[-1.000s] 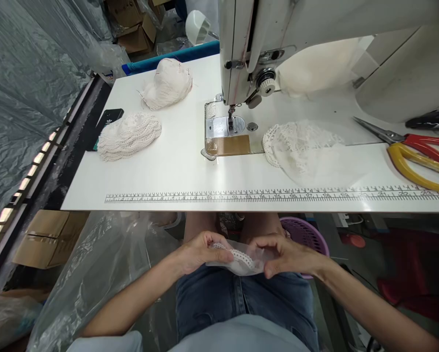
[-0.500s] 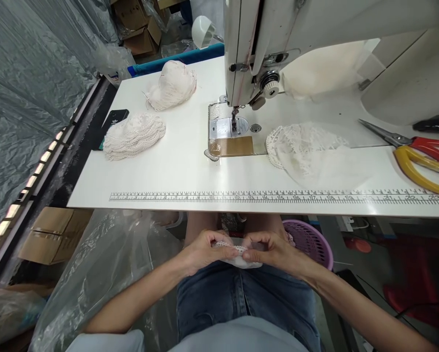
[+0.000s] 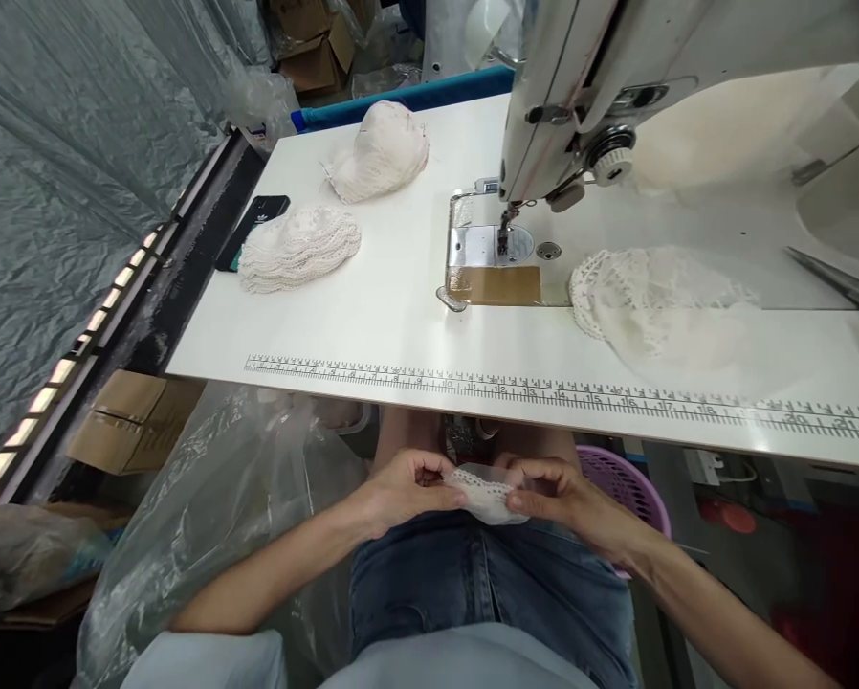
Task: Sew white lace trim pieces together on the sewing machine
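Above my lap, a small piece of sheer white fabric with lace trim point(image 3: 485, 496) is stretched between both hands. My left hand point(image 3: 416, 490) pinches its left end between thumb and fingers. At the other end, my right hand point(image 3: 553, 493) grips the edge the same way. On the table, the sewing machine point(image 3: 505, 234) stands with its needle and presser foot over the metal plate. To the right of the plate lies a loose heap of lace and sheer fabric point(image 3: 630, 297). Two bundles of white lace pieces, one stacked point(image 3: 300, 251) and one bunched point(image 3: 383, 153), rest at the left.
A dark phone-like object point(image 3: 253, 225) lies partly under the stacked lace. Scissors point(image 3: 842, 282) are at the right edge. A printed ruler point(image 3: 415, 375) runs along the table front. Below are a purple basket point(image 3: 620, 478), a clear plastic bag point(image 3: 235, 517) and a cardboard box point(image 3: 132, 421).
The camera view has turned, so the table appears tilted and the machine sits farther right. Both hands still hold the fabric, with more of its lace edge showing between them.
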A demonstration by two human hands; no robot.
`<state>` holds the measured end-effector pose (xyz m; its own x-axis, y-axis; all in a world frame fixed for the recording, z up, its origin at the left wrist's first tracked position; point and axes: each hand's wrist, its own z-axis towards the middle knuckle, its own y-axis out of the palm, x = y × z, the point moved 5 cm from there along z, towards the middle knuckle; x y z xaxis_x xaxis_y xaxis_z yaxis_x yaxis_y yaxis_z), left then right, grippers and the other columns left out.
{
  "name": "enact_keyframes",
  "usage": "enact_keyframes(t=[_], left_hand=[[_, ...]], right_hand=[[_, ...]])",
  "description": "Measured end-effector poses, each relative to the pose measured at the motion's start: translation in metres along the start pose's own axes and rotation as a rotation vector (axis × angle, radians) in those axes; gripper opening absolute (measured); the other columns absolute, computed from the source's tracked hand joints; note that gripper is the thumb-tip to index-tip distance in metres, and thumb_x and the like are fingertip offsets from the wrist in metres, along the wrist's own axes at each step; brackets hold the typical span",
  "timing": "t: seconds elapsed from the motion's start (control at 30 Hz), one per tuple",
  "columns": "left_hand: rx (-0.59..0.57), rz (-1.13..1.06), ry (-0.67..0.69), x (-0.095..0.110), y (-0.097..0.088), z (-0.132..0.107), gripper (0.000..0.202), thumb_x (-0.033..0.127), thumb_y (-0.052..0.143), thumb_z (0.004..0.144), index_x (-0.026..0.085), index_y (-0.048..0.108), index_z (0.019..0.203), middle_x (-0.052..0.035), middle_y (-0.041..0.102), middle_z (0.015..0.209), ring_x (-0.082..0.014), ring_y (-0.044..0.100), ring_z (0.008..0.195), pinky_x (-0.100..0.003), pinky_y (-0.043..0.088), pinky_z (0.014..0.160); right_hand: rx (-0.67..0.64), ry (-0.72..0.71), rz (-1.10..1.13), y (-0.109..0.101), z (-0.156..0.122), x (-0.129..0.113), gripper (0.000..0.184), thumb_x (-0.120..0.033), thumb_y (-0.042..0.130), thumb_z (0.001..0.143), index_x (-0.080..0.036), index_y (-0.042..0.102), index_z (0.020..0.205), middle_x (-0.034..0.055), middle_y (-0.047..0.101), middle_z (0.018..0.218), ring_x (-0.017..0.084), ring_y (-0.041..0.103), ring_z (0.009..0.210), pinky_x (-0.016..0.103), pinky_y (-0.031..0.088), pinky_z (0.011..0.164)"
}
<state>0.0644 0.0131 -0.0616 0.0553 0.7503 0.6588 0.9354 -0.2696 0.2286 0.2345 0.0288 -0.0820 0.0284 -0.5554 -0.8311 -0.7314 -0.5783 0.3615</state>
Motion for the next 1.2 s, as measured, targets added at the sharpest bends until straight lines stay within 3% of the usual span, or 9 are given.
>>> enact_keyframes(t=[0.2,0.47,0.7,0.83,1.03,1.2], left_hand=[[0.077,0.067,0.077,0.003,-0.003,-0.002,0.023,0.02,0.077,0.059,0.01,0.063,0.074,0.0014,0.059,0.067,-0.0074,0.048,0.062,-0.019,0.036,0.059],[0.076,0.051,0.204,0.007,-0.006,-0.005,0.033,0.013,0.073,0.062,0.012,0.061,0.093,-0.0033,0.064,0.083,-0.0116,0.057,0.073,-0.023,0.043,0.071],[0.108,0.052,0.242,0.015,-0.007,-0.01,0.028,0.012,0.067,0.069,0.013,0.058,0.095,-0.0042,0.063,0.085,-0.0122,0.057,0.077,-0.024,0.043,0.073],[0.14,0.084,0.191,0.019,-0.011,-0.014,0.024,0.016,0.066,0.071,0.013,0.058,0.093,-0.0035,0.059,0.087,-0.012,0.053,0.079,-0.024,0.042,0.073],[0.195,0.072,0.155,0.014,-0.016,-0.01,0.022,0.029,0.069,0.071,0.012,0.058,0.08,-0.0003,0.055,0.075,-0.0096,0.049,0.069,-0.021,0.04,0.066],[0.157,0.127,0.094,0.008,-0.019,-0.005,0.026,0.035,0.069,0.071,0.012,0.061,0.079,0.0016,0.053,0.067,-0.0087,0.047,0.064,-0.02,0.037,0.061]], right_hand=[[0.029,0.027,0.019,0.0,0.003,0.004,0.029,-0.043,0.067,0.075,-0.016,0.061,0.067,0.0004,0.056,0.069,0.013,0.049,0.067,0.024,0.037,0.061],[0.079,0.018,0.029,-0.001,0.006,0.006,0.029,-0.043,0.07,0.072,-0.017,0.059,0.065,-0.0002,0.055,0.067,0.014,0.049,0.066,0.024,0.039,0.063],[0.11,0.008,0.067,0.002,0.009,0.001,0.031,-0.044,0.071,0.071,-0.017,0.059,0.064,0.0001,0.055,0.065,0.013,0.049,0.063,0.025,0.039,0.061],[0.117,0.013,0.082,0.005,0.009,-0.002,0.031,-0.045,0.071,0.071,-0.017,0.06,0.064,0.0009,0.057,0.065,0.014,0.05,0.062,0.025,0.04,0.06],[0.13,0.011,0.01,0.005,0.011,-0.002,0.036,-0.051,0.069,0.069,-0.017,0.059,0.063,0.0012,0.055,0.063,0.015,0.05,0.062,0.026,0.041,0.061],[0.111,-0.019,-0.081,0.005,0.011,-0.001,0.033,-0.049,0.065,0.074,-0.018,0.058,0.066,0.0024,0.055,0.069,0.016,0.051,0.067,0.026,0.042,0.063]])
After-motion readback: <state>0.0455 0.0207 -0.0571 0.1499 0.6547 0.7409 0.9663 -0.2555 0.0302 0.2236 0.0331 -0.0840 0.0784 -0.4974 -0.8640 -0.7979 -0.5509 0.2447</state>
